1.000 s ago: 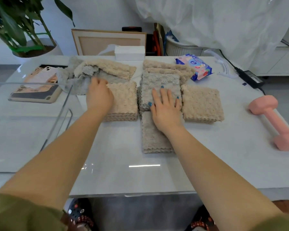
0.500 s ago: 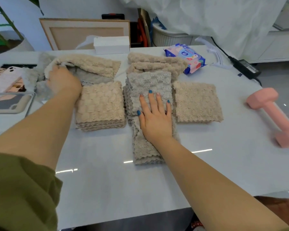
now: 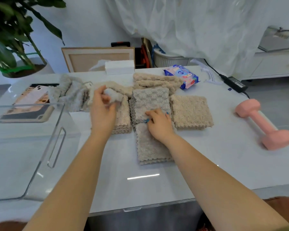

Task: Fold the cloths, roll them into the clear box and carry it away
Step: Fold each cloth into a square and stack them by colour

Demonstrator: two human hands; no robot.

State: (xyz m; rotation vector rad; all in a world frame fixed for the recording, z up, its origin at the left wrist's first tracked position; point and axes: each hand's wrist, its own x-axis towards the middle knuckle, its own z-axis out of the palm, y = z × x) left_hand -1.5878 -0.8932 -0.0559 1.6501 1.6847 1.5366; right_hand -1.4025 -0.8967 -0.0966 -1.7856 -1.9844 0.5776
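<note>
Lying beside the clear box (image 3: 30, 164), a beige cloth (image 3: 114, 95) is gripped by the left hand (image 3: 103, 114), while the grey cloth (image 3: 150, 100) is pinched by the curled right hand (image 3: 159, 126).

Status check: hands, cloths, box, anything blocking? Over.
Left hand grips a raised beige cloth. Right hand pinches the grey cloth at its edge. Clear box at left, no cloths inside. Path to it open.
</note>
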